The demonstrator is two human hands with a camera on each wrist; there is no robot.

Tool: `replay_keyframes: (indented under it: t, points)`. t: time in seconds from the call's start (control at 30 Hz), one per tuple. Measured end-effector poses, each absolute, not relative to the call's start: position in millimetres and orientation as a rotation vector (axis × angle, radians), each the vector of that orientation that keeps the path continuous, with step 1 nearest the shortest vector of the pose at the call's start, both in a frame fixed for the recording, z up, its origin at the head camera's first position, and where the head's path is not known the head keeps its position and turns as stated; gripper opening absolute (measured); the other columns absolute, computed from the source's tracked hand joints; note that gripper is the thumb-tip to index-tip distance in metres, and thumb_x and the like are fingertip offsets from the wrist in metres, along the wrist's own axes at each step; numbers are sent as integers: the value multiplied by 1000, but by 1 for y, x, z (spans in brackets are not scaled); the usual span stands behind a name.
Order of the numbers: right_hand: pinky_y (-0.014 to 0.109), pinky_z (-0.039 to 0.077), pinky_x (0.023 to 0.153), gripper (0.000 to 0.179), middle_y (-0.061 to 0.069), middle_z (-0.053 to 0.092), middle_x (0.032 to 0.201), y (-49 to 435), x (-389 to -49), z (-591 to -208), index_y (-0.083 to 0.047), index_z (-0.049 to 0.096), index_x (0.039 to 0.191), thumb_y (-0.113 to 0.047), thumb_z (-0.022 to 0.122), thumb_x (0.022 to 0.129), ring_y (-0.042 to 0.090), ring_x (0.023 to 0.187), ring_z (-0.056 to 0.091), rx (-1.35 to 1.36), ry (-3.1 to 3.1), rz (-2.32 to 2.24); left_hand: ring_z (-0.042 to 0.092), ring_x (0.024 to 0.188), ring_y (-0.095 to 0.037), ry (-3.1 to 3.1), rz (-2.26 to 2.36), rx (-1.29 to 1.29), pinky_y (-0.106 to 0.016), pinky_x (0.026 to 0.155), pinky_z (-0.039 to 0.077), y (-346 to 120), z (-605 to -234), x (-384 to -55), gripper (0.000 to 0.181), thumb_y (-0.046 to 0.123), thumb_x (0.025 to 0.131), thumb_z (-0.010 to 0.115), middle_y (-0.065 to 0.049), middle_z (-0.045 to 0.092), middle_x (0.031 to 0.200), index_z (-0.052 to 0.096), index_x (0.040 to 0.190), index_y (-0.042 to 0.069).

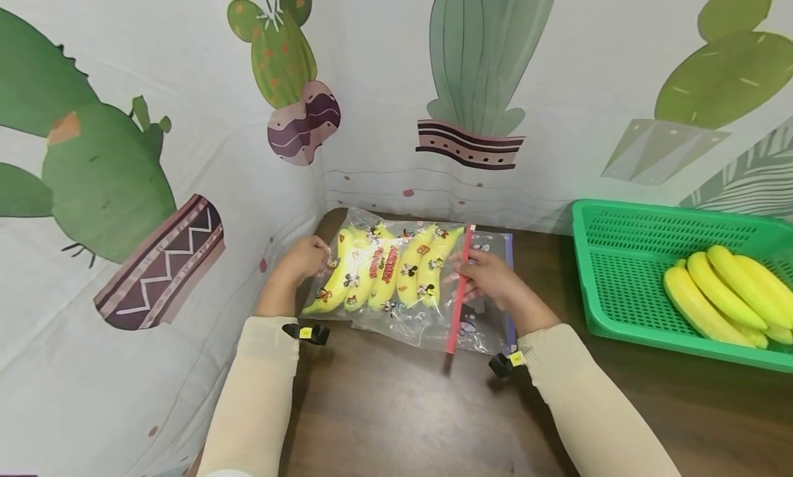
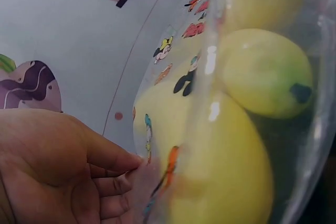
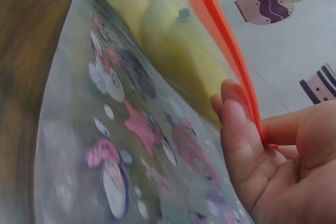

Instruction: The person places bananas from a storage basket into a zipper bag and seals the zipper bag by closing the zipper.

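A clear zip bag (image 1: 421,331) printed with cartoon figures holds several yellow bananas (image 1: 387,284) side by side. My left hand (image 1: 303,258) pinches its left end; in the left wrist view, the thumb presses the plastic beside a banana (image 2: 226,166). At the other end, my right hand (image 1: 491,276) grips the red zip strip (image 1: 455,319), which passes between thumb and fingers in the right wrist view. Beneath the right side lies a second printed zip bag (image 1: 486,336) with a purple edge, flat on the table.
A green plastic basket (image 1: 591,284) stands at the right with several more bananas (image 1: 731,298) inside. The brown wooden table (image 1: 396,408) runs back to a white cactus-print cloth (image 1: 378,119) hanging behind and on the left.
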State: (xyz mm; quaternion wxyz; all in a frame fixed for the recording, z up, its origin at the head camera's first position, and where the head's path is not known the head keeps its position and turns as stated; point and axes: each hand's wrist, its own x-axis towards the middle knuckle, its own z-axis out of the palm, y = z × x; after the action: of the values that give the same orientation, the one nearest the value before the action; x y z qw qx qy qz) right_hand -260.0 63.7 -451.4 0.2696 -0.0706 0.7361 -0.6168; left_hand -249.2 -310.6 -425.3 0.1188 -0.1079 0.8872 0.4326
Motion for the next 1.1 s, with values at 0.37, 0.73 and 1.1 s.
replay_keyframes:
  t: [0.37,0.73,1.1]
  points:
    - [32,61,61,41,17,77,101,28,-265,-447,-3,48,145,-13,47,106,11,55,65,-124,1982,-1741,63,75,-17,2703,1076,-403,-25,62,48,-332,-425,-254,31,2,93,36,-15,62,97,59,113,-6]
    - [33,61,62,41,18,76,103,-1,-270,-452,-7,47,146,-15,47,106,13,56,62,-50,1975,-1783,62,88,-24,2750,930,-506,-39,81,49,-346,-440,-264,33,16,103,39,-17,63,110,57,125,-1]
    - [26,56,65,42,11,68,97,-14,-278,-469,-5,46,147,-12,47,106,10,68,60,-35,1997,-1846,50,129,-41,2812,793,-577,-64,106,37,-348,-442,-267,37,23,104,35,-19,58,135,58,125,3]
